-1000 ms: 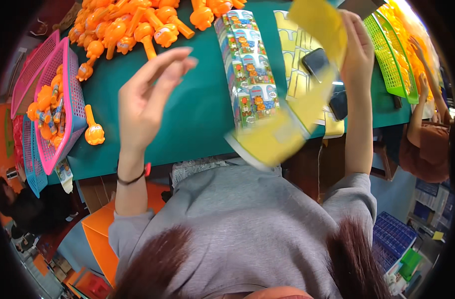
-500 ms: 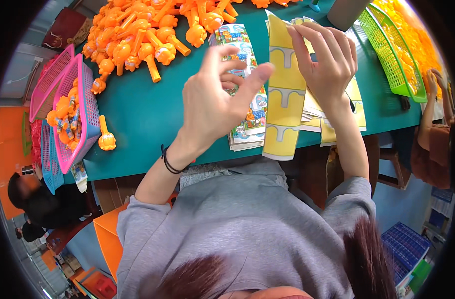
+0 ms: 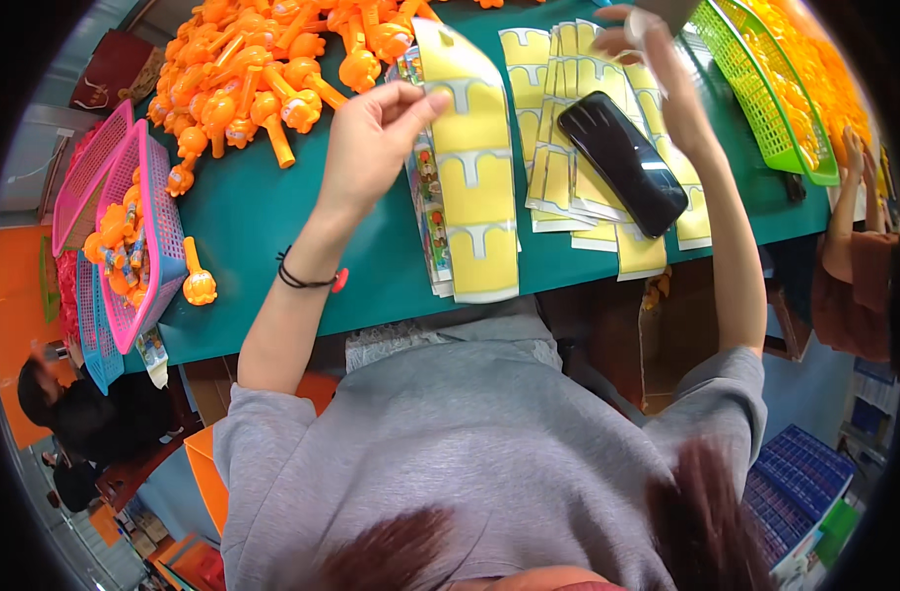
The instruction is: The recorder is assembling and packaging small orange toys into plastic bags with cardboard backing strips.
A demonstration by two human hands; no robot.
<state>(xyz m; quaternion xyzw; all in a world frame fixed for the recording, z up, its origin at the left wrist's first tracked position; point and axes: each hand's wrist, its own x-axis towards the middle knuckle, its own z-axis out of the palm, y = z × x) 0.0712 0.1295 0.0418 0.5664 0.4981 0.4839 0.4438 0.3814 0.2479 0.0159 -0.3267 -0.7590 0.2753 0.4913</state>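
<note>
My left hand [image 3: 371, 148] pinches the left edge of a long yellow sticker backing strip [image 3: 474, 187], which has pale cut-out shapes along it. Beneath the strip, and showing past its left side, lies a stack of colourful printed sticker sheets [image 3: 432, 222]. My right hand [image 3: 666, 79] is raised at the upper right, beside a grey cylindrical object [image 3: 671, 10]. Motion blurs its fingers, and a whitish patch shows among them; I cannot make out whether they hold anything. Below that hand a black phone [image 3: 622, 163] rests on several yellow strips [image 3: 558, 182].
Orange cartoon-headed sticks [image 3: 263, 74] are heaped at the far left, with one loose stick [image 3: 199, 276] nearer. Pink baskets [image 3: 159, 217] stand at the left table edge. A green basket [image 3: 765, 108] and another person's hands [image 3: 854, 158] are at the right.
My right hand has let go of the yellow strip and moved up and right. My left hand now grips the strip, which has shifted left over the printed sheets. The phone has come into sight.
</note>
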